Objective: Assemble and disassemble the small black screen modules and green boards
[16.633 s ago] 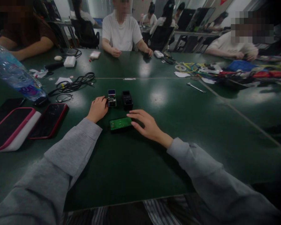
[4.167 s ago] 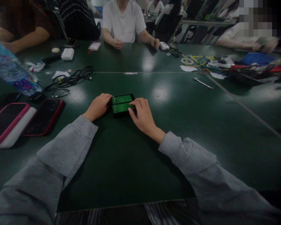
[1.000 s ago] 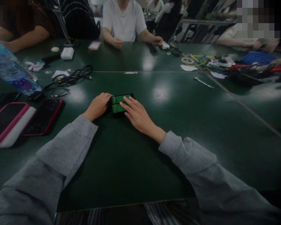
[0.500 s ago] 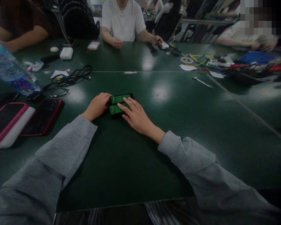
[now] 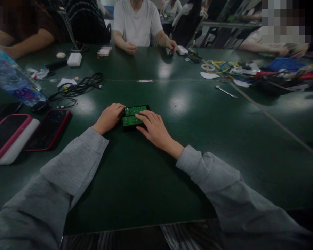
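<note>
Head view: right hand (image 5: 153, 130) has slid back off the far green board (image 5: 135, 110), fingers flat on the near board (image 5: 130, 121); left hand (image 5: 109, 118) seemingly braces the tabletop (image 5: 146, 180) assembly, loosely curled.

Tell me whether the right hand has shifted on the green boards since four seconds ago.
Yes. The right hand has slid left, toward the left hand, now covering more of the nearer green board, judged against the red phone.
</note>
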A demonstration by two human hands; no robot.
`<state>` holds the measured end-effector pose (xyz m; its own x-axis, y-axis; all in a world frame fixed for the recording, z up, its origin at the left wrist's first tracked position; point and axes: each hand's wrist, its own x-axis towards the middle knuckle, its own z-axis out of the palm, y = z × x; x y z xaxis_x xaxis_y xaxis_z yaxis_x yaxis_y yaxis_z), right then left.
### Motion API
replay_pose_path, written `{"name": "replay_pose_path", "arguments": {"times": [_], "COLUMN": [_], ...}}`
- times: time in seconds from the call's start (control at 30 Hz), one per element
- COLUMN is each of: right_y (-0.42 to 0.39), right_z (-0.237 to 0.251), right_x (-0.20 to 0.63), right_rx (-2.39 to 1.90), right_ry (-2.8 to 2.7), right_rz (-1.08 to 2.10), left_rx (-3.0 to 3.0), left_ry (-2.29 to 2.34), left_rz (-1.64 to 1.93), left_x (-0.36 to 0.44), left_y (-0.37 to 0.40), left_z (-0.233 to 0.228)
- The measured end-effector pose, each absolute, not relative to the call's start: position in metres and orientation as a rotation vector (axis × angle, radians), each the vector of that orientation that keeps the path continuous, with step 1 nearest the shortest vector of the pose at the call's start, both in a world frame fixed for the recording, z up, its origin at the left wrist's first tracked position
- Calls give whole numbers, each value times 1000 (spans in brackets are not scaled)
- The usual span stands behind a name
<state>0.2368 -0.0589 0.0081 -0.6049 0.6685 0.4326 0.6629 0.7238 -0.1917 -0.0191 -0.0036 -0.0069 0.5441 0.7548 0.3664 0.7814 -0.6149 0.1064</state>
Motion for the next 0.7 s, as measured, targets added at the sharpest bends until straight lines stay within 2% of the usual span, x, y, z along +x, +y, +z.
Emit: {"name": "replay_pose_path", "arguments": {"times": [0.37,0.7], "right_y": [-52,-27], "right_z": [9,12], "right_x": [242,269], "right_rx": [-1102,-1576], "right_ry": [-2429,-2141], "right_rz": [-116,-326], "left_rx": [-2693,-2704], "left_ry": [-1353,-1384], "left_rz": [-632,-648], "left_x": [-18,-17], "left_y": [-3,-3], "left_z": [-9,-8]}}
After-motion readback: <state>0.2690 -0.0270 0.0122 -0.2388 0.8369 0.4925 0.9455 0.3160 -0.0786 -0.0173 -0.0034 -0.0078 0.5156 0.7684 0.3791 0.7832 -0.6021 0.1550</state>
